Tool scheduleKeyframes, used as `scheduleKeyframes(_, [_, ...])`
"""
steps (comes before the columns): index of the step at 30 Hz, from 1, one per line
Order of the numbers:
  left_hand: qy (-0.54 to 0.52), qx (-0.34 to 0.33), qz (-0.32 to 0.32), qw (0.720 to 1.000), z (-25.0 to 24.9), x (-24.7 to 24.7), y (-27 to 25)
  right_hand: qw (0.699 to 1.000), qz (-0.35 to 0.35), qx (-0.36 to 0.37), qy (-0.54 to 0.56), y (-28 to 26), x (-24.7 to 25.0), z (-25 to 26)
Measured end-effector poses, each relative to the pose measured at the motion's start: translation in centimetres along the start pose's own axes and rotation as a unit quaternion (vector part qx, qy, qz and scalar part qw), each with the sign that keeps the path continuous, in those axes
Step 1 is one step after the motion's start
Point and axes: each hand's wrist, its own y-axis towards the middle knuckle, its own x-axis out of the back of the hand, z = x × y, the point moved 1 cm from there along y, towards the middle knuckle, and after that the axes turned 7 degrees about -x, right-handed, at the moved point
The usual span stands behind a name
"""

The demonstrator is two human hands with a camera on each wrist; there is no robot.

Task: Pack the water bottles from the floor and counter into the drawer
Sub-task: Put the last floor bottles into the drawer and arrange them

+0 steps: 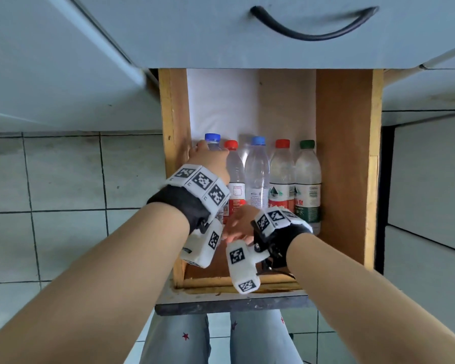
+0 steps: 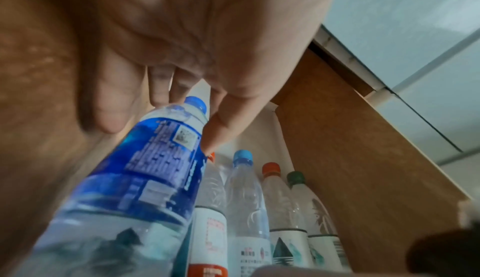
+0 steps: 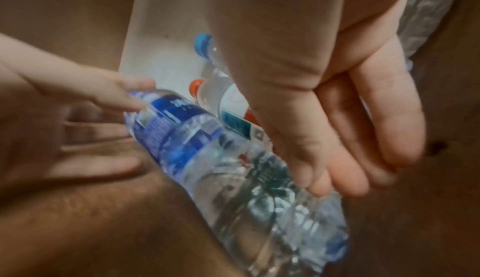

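Observation:
A wooden drawer (image 1: 344, 153) stands pulled out with a row of water bottles lying in it. The leftmost one, a blue-labelled bottle (image 1: 212, 139) (image 2: 155, 168) (image 3: 207, 158), lies against the drawer's left wall. My left hand (image 1: 208, 158) is over its neck, fingers fairly straight and spread, with the thumb (image 2: 221, 133) touching its shoulder. My right hand (image 1: 237, 224) (image 3: 350, 158) touches its lower end with straight fingertips. Beside it lie a red-capped bottle (image 1: 235, 179), a light-blue-capped bottle (image 1: 257, 174), another red-capped bottle (image 1: 281, 177) and a green-capped bottle (image 1: 307, 179).
An upper drawer front with a black handle (image 1: 313, 24) overhangs the open drawer. A pale cabinet door (image 1: 50, 61) is at the left above the tiled floor (image 1: 63, 179). Bare wood shows right of the green-capped bottle. My legs in jeans (image 1: 247, 337) are below the drawer's front.

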Motion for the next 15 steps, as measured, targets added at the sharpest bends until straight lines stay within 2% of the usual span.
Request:
scheduleKeyframes(5, [0.020,-0.023,0.031,0.999,0.2,0.6,0.2,1.000,0.028,-0.002,-0.002,1.6,0.1,-0.4])
scheduleKeyframes(9, [0.012,-0.056,0.030,0.998,0.6,1.4,0.0,0.999,-0.031,0.004,-0.012,3.2,-0.1,-0.9])
scheduleKeyframes(12, [0.010,-0.069,0.026,0.997,0.6,1.5,-0.2,0.988,-0.095,0.013,-0.124,4.4,-0.6,-1.2])
scheduleKeyframes(14, [0.013,-0.062,0.019,0.998,0.5,1.4,-0.3,0.987,-0.095,0.011,-0.128,4.6,-0.4,-0.8])
scheduleKeyframes(15, [0.011,-0.057,0.014,0.998,0.5,1.4,-0.5,0.993,-0.071,0.008,-0.094,4.0,-0.3,-0.6])
